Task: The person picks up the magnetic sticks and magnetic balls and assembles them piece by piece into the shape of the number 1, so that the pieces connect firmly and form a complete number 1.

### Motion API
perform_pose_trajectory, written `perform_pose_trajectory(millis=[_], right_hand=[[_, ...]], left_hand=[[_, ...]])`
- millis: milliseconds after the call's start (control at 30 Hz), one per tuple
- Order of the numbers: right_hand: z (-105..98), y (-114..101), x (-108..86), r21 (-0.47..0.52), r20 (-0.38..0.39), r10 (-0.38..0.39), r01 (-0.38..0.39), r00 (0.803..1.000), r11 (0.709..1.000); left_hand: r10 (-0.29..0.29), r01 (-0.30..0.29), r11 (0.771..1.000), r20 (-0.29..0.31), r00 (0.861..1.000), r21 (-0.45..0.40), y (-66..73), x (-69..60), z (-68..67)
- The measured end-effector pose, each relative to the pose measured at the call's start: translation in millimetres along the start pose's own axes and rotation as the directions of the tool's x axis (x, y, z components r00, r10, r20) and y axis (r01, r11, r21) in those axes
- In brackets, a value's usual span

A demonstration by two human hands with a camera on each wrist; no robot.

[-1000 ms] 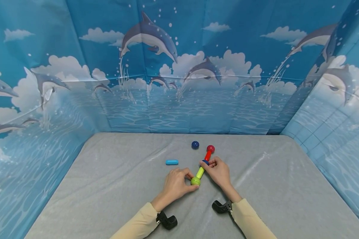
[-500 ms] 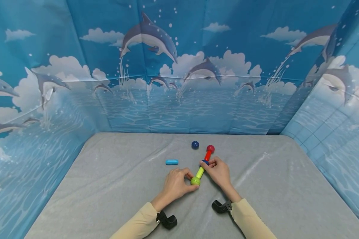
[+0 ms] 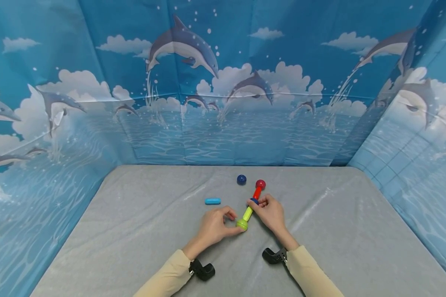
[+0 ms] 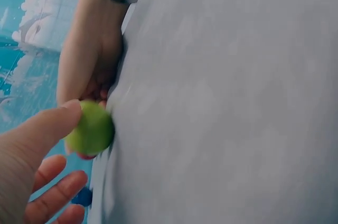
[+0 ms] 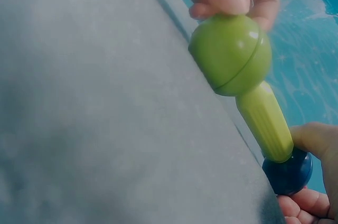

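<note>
While right fingers point(image 5: 312, 202) pinch a blue ball point(image 5: 288, 175), left fingers point(image 4: 55, 197) loose, parted — thumb point(image 4: 55, 122) touching green ball point(image 5: 227, 52)

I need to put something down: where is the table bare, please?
Bare: the grey table left of the blue stick, and right of the right hand. Crowded: the middle, around the joined toy, left hand and loose blue ball.
</note>
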State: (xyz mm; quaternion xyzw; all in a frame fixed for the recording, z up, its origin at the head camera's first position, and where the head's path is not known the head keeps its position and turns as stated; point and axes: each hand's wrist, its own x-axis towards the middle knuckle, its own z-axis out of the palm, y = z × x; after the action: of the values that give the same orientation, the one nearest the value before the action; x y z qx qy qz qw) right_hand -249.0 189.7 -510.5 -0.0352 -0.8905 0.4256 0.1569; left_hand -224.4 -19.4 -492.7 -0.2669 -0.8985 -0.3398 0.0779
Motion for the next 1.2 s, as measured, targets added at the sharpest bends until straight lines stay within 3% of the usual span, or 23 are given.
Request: perform_pose_trajectory(millis=[167,333,433,633,1000,1200], right_hand=[[-0.3,-1.1,0.3,-0.002,-0.001,0.002,-0.002,1.0,1.0],[-0.1,-1.1,1.0,-0.003,-0.006,-0.002,0.002,1.0,1.0],[-0.7,-1.4,0.6,0.004,-0.005,-0.004,0.004,1.0,1.0],[-0.8,-1.2,-0.4,0.003,0.004,0.001,-0.001,1.0,1.0],[-1.0,-1.9,-0.2,0.004,-0.001,0.003,-0.003,1.0,1.0],[-0.3,-0.4,0.6,0.002,0.001,0.004,-0.004,1.0,1.0]], left_hand=[[0.002,-0.001,1.0,-0.054,0.999,0.01,-8.1,1.9,-12.4],[0.017,0.0,0.995,-0.162,0.987,0.105,-19.4,10.1,-22.2],[0.027,0.008,0.984,-0.193,0.981,0.175,-28.1,14.4,-25.8],[0.01,0.039,0.964,-0.183,0.983,0.264,-40.2,15.8,-28.2],[-0.052,0.099,0.943,-0.153,0.987,0.318,-45.2,14.3,-28.1],[-0.081,0.119,0.944,-0.135,0.988,0.306,-47.7,17.0,-27.9]])
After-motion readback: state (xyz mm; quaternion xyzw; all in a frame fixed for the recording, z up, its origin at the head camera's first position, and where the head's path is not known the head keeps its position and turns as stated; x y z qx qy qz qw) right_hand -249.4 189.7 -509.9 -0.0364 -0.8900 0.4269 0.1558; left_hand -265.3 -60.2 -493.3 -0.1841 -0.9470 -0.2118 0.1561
